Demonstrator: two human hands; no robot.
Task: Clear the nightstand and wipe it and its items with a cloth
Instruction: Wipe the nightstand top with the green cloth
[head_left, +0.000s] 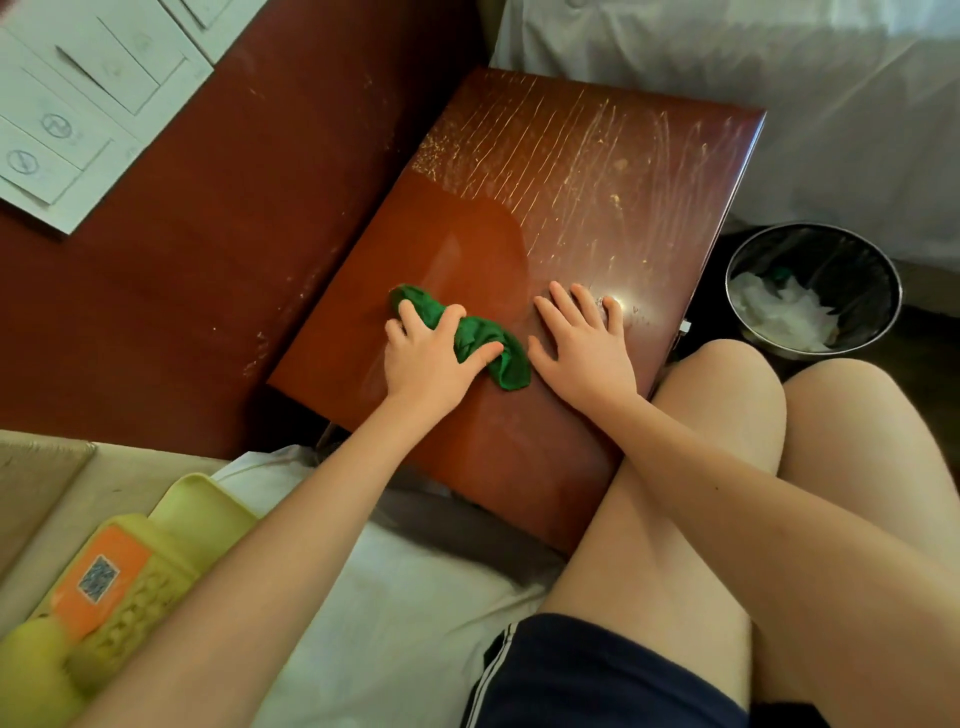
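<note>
Green cloth (480, 338), long axis diagonal, gripped by left hand (423, 361); right hand (582, 353) flat.

left hand (423, 358) grips green cloth (467, 335) on nightstand (571, 197) top | right hand (582, 348) lies flat on top beside cloth, fingers straight | far half of top scratched | bin (813, 291) right of nightstand, white litter inside | yellow tray (202, 506) on bed at lower left
</note>
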